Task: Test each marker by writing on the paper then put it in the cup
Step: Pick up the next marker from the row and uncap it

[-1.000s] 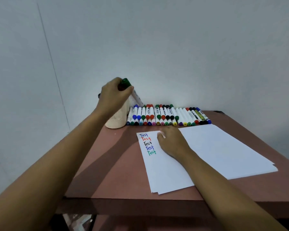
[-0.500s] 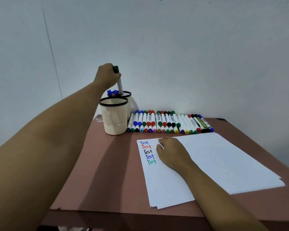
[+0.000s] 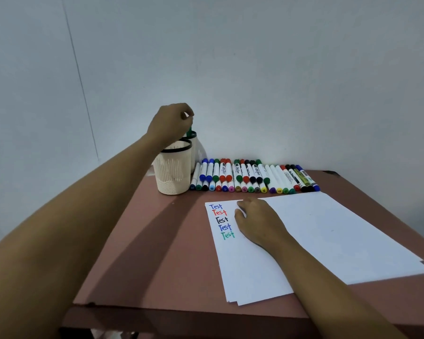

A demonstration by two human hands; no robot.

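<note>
left hand: [image 3: 171,123] raised over the cups, arm reaching in from lower left, fingers curled, thumb and forefinger tips close together
left grip: can't tell. The fingertips sit right above the green marker's cap, and contact is not clear from this angle
green marker: [image 3: 189,132] upright in the rear cup, only the green cap shows above the rim, directly under the left fingertips
rear cup: [image 3: 198,150] pale with a dark rim, mostly hidden behind the front cup and the left wrist, close to the wall
front cup: [image 3: 174,174] cream, ribbed sides, black rim, on the worktop just left of the marker row; contents not visible
right hand: [image 3: 257,221] palm down on the paper, just right of the written words
right grip: not gripping anything, fingers relaxed and resting on the sheet
paper: [image 3: 250,272] white sheets near the front edge of the worktop, angled slightly
writing: [image 3: 222,220] "Test" five times in a column at the top left of the sheet: blue, red, black, blue, green
second paper stack: [image 3: 340,236] blank, to the right, partly under the written sheets
marker row: [image 3: 252,177] capped markers lying side by side along the wall, right of the cups; caps blue, green, red, black, plus others
worktop: [image 3: 157,241] reddish-brown, set against a plain pale wall [image 3: 255,69]
</note>
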